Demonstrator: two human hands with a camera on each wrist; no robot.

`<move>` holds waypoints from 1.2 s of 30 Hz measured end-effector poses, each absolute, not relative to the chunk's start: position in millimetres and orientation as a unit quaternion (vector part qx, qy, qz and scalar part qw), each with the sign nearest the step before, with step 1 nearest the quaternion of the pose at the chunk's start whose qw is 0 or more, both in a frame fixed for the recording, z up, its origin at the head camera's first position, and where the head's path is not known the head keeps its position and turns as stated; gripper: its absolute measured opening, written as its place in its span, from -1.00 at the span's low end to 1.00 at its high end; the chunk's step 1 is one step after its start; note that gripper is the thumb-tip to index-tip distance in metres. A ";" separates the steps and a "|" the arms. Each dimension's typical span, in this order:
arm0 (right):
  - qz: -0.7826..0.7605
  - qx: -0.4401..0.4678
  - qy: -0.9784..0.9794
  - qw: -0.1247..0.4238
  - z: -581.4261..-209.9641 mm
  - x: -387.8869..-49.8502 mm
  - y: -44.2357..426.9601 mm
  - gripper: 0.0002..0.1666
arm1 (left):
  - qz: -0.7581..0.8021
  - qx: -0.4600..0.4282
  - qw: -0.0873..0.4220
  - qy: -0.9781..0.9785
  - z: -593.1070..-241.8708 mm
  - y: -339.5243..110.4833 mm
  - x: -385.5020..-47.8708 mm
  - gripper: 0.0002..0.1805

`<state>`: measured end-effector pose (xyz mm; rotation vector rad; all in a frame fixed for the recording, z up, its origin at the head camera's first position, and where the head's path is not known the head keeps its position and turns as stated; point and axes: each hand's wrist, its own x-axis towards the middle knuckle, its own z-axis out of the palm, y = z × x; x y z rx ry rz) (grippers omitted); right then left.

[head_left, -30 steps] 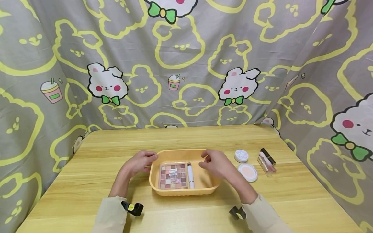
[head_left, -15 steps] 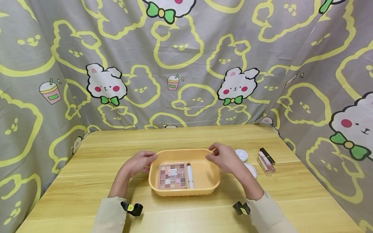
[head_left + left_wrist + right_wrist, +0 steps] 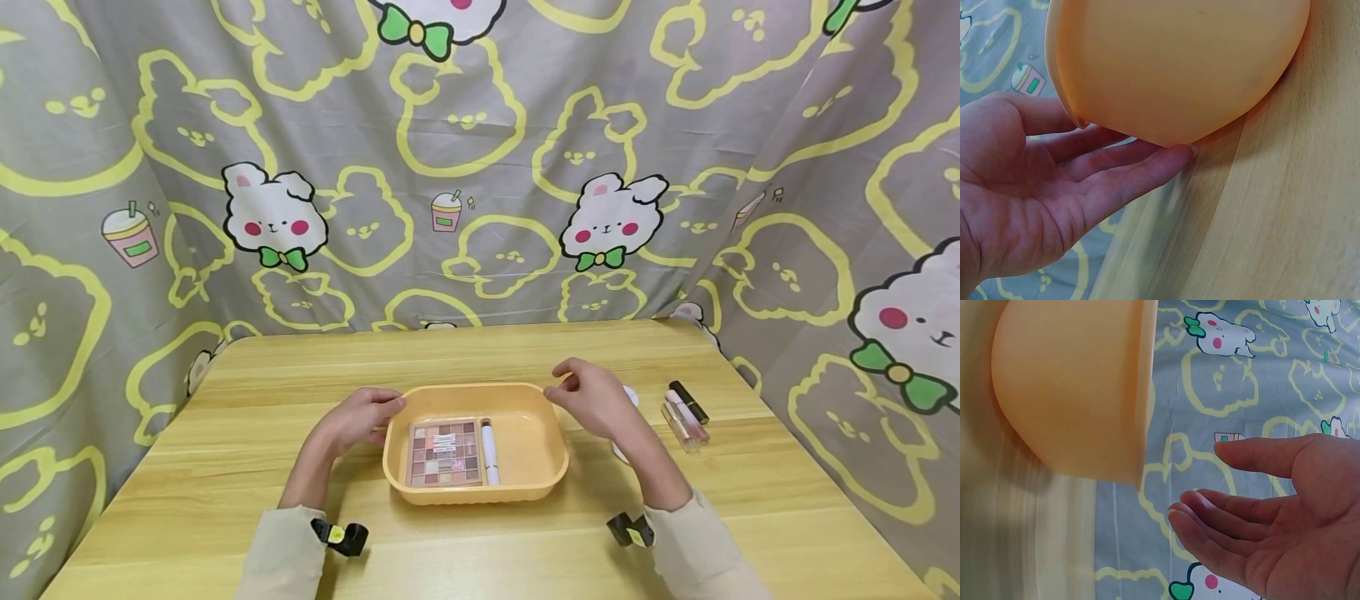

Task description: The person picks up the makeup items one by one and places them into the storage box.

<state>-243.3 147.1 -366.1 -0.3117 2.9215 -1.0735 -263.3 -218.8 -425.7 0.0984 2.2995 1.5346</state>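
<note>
While a grey curtain (image 3: 465, 125) printed with yellow outlines and white rabbits hangs beyond the tray (image 3: 527, 454) and to both sides of it, a wood-grain table (image 3: 480, 550) supports the tray from below. The tray is orange, oblong, round-cornered and open at the top. The hands are apart from each other. The left hand (image 3: 363, 419) grips the tray's left end, thumb at the rim and fingers against the outer wall. The right hand (image 3: 592, 398) is just beside the tray's far right corner, clear of it and holding nothing, with thumb and fingers separated. Inside the tray, at the left, lies a palette (image 3: 444, 454) of coloured squares. Right of the tray, the right hand and forearm largely hide two white items (image 3: 633, 395). At the tray's middle lies a slim white tube (image 3: 491, 454). Farther right of the tray, a pink tube (image 3: 686, 415), a clear tube (image 3: 680, 428) and a black tube (image 3: 689, 402) lie side by side.
</note>
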 end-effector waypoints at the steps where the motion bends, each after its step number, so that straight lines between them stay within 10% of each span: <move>1: -0.341 -0.099 0.935 0.004 -366.0 -243.6 148.1 -0.53 | 0.545 0.035 0.187 0.817 -425.9 -218.8 -263.3 -0.51; 36: -0.325 -0.055 0.944 -0.012 -360.6 -252.8 180.3 -0.43 | 0.549 0.031 0.183 0.815 -427.0 -219.2 -263.7 -0.50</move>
